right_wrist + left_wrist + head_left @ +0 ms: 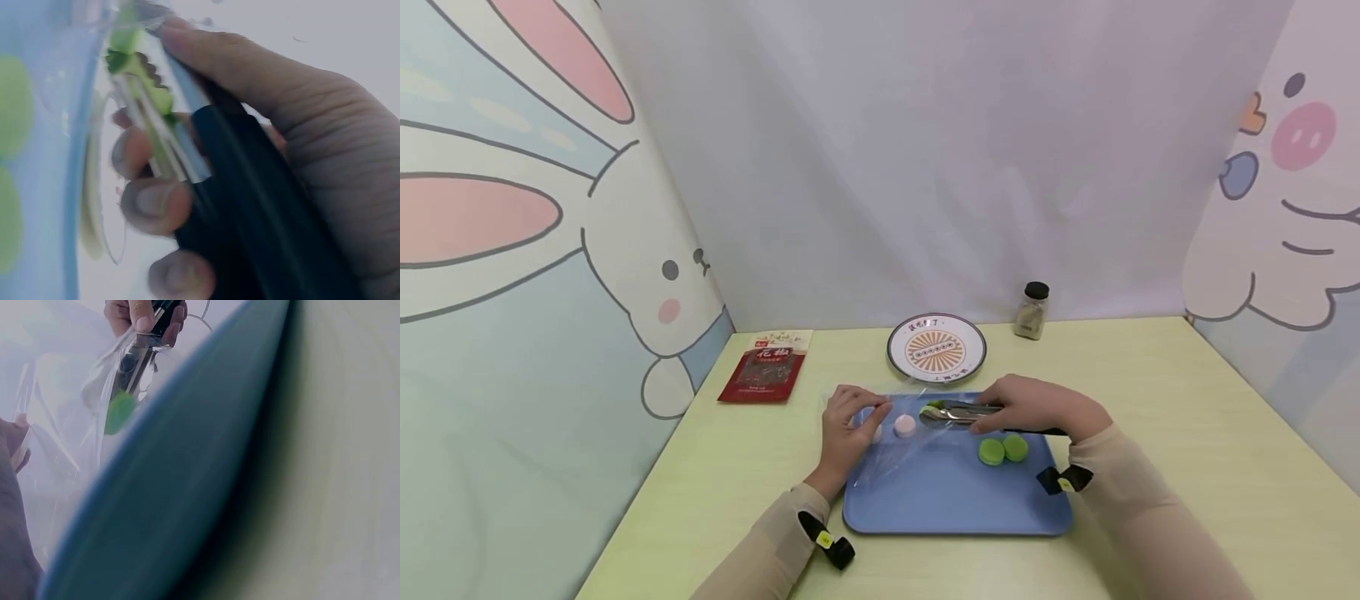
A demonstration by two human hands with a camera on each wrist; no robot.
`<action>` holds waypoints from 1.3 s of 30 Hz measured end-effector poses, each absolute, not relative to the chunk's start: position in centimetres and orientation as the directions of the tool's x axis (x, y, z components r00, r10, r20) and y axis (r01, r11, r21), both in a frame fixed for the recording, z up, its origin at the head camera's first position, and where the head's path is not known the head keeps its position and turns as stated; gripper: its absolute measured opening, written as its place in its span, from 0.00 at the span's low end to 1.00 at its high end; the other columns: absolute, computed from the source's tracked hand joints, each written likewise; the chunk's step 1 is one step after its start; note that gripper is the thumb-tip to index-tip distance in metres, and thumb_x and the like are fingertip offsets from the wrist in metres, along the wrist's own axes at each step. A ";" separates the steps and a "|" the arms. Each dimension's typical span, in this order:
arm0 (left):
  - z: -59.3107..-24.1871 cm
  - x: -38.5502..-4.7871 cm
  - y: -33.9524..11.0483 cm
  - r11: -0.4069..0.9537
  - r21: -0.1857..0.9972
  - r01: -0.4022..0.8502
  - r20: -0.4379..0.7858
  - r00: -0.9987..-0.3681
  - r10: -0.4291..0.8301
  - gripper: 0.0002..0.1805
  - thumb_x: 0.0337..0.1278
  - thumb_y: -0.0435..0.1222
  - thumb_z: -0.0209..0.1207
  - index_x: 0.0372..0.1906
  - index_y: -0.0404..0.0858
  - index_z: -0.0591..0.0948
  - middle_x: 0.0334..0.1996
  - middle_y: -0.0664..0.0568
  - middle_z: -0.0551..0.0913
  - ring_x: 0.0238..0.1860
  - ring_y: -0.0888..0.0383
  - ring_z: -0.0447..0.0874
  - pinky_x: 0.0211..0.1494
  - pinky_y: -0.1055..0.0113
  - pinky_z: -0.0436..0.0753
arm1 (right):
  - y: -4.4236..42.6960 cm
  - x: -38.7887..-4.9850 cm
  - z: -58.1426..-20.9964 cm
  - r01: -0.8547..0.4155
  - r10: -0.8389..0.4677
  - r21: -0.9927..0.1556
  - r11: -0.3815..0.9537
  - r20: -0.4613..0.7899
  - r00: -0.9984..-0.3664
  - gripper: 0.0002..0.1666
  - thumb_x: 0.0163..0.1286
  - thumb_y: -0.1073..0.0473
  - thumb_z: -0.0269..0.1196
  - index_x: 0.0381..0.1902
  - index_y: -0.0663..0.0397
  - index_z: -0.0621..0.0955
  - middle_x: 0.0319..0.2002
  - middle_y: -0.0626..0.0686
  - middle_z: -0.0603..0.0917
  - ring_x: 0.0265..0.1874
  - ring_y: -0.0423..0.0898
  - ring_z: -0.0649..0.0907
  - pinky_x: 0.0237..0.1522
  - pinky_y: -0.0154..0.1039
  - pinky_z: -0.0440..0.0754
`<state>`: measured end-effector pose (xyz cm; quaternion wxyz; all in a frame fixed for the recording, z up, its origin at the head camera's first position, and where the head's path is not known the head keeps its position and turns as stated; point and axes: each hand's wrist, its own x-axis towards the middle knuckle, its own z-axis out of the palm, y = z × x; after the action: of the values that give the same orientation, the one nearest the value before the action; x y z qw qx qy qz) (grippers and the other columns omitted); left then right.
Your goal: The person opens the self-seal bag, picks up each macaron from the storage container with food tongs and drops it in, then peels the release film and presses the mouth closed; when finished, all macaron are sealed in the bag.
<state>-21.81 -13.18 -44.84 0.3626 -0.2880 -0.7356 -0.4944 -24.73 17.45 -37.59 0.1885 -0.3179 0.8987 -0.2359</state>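
Head view: left hand point(848, 429) is pinching a clear bag point(883, 467), right hand point(1040, 406) is gripping tongs point(961, 413) holding a green macaron point(932, 407) there. Looks partway: pink macarons point(905, 426) maybe sitting inside, two greens point(992, 452) waiting on the tray point(955, 510).

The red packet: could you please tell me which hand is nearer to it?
Left. In the head view, the left hand is right of and below the red packet; the right hand, holding tongs, is much farther right.
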 end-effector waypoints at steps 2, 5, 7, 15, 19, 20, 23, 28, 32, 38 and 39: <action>-45.0 -22.0 -13.2 0.339 0.506 0.793 0.828 -0.557 0.068 0.07 0.48 0.23 0.72 0.33 0.34 0.88 0.30 0.47 0.86 0.37 0.48 0.78 0.47 0.55 0.72 | 16.6 -24.9 -38.0 -0.505 -0.680 -0.548 0.667 -0.173 -0.712 0.14 0.66 0.37 0.67 0.31 0.37 0.83 0.19 0.39 0.72 0.18 0.35 0.71 0.25 0.34 0.70; -45.7 -22.4 -13.3 0.322 0.479 0.817 0.849 -0.524 0.068 0.09 0.47 0.22 0.72 0.34 0.35 0.88 0.29 0.48 0.86 0.36 0.48 0.78 0.46 0.55 0.72 | 15.5 -25.2 -38.3 -0.546 -0.717 -0.551 0.631 -0.145 -0.682 0.14 0.67 0.36 0.66 0.33 0.35 0.83 0.19 0.37 0.72 0.18 0.34 0.71 0.25 0.33 0.70; -46.3 -22.9 -13.4 0.313 0.459 0.831 0.864 -0.500 0.061 0.10 0.45 0.22 0.72 0.34 0.36 0.89 0.29 0.48 0.85 0.36 0.49 0.78 0.46 0.56 0.72 | 14.8 -25.5 -38.3 -0.575 -0.744 -0.559 0.598 -0.119 -0.658 0.14 0.67 0.36 0.66 0.32 0.36 0.83 0.20 0.37 0.73 0.19 0.34 0.72 0.26 0.33 0.70; -47.6 -23.8 -13.9 0.302 0.455 0.838 0.871 -0.490 0.046 0.10 0.50 0.27 0.73 0.37 0.41 0.89 0.31 0.53 0.86 0.39 0.53 0.78 0.50 0.59 0.72 | 15.1 -26.6 -38.2 -0.554 -0.750 -0.622 0.553 -0.082 -0.656 0.11 0.68 0.39 0.66 0.34 0.35 0.85 0.24 0.40 0.79 0.24 0.36 0.76 0.30 0.35 0.74; -47.4 -23.8 -14.0 0.290 0.431 0.854 0.884 -0.464 0.051 0.10 0.49 0.26 0.73 0.37 0.41 0.89 0.31 0.52 0.86 0.38 0.53 0.78 0.48 0.60 0.73 | 15.4 -26.8 -38.5 -0.554 -0.758 -0.626 0.549 -0.094 -0.645 0.12 0.69 0.38 0.65 0.36 0.37 0.85 0.23 0.38 0.77 0.23 0.36 0.75 0.30 0.34 0.73; -47.4 -23.9 -14.0 0.285 0.427 0.858 0.887 -0.459 0.053 0.11 0.49 0.26 0.73 0.37 0.41 0.89 0.32 0.52 0.85 0.38 0.53 0.78 0.48 0.60 0.74 | 15.4 -26.8 -38.5 -0.551 -0.759 -0.628 0.549 -0.100 -0.643 0.14 0.68 0.38 0.65 0.36 0.38 0.86 0.23 0.38 0.77 0.23 0.36 0.75 0.29 0.34 0.73; -47.3 -23.9 -13.9 0.269 0.418 0.868 0.892 -0.448 0.061 0.11 0.47 0.25 0.73 0.37 0.40 0.89 0.32 0.52 0.85 0.38 0.52 0.78 0.47 0.61 0.75 | 15.6 -26.9 -38.6 -0.528 -0.754 -0.649 0.548 -0.110 -0.648 0.17 0.69 0.38 0.65 0.37 0.43 0.87 0.24 0.42 0.80 0.24 0.40 0.79 0.30 0.35 0.76; -47.4 -24.0 -13.7 0.252 0.409 0.877 0.897 -0.437 0.063 0.12 0.41 0.22 0.75 0.33 0.38 0.89 0.31 0.51 0.85 0.38 0.51 0.78 0.46 0.61 0.75 | 16.1 -27.0 -38.8 -0.503 -0.732 -0.652 0.568 -0.120 -0.671 0.14 0.68 0.41 0.67 0.35 0.42 0.86 0.24 0.46 0.81 0.24 0.42 0.80 0.29 0.36 0.77; -47.6 -24.2 -13.8 0.245 0.403 0.882 0.901 -0.429 0.062 0.14 0.37 0.20 0.75 0.32 0.38 0.89 0.30 0.51 0.85 0.37 0.51 0.78 0.45 0.61 0.75 | 15.1 -26.6 -39.2 -0.586 -0.770 -0.592 0.554 -0.096 -0.631 0.11 0.69 0.40 0.66 0.34 0.36 0.84 0.21 0.38 0.74 0.20 0.34 0.73 0.26 0.32 0.71; -47.7 -24.2 -13.9 0.243 0.402 0.883 0.898 -0.433 0.085 0.14 0.42 0.22 0.74 0.35 0.40 0.89 0.32 0.51 0.85 0.38 0.52 0.78 0.46 0.62 0.75 | 13.0 -25.8 -39.4 -0.673 -0.828 -0.561 0.481 -0.039 -0.559 0.09 0.71 0.41 0.64 0.39 0.35 0.84 0.21 0.36 0.75 0.18 0.32 0.71 0.24 0.31 0.69; -47.7 -24.2 -13.8 0.243 0.401 0.883 0.898 -0.432 0.087 0.14 0.42 0.23 0.74 0.35 0.40 0.89 0.32 0.52 0.85 0.38 0.52 0.78 0.46 0.62 0.75 | 12.8 -25.7 -39.5 -0.681 -0.829 -0.551 0.481 -0.034 -0.558 0.10 0.71 0.40 0.63 0.39 0.35 0.84 0.22 0.35 0.76 0.18 0.32 0.71 0.25 0.31 0.69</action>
<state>-24.16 -13.84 -47.65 0.3968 -0.3560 -0.6811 -0.5019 -25.72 12.82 -39.50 0.1498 -0.4457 0.8474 -0.2466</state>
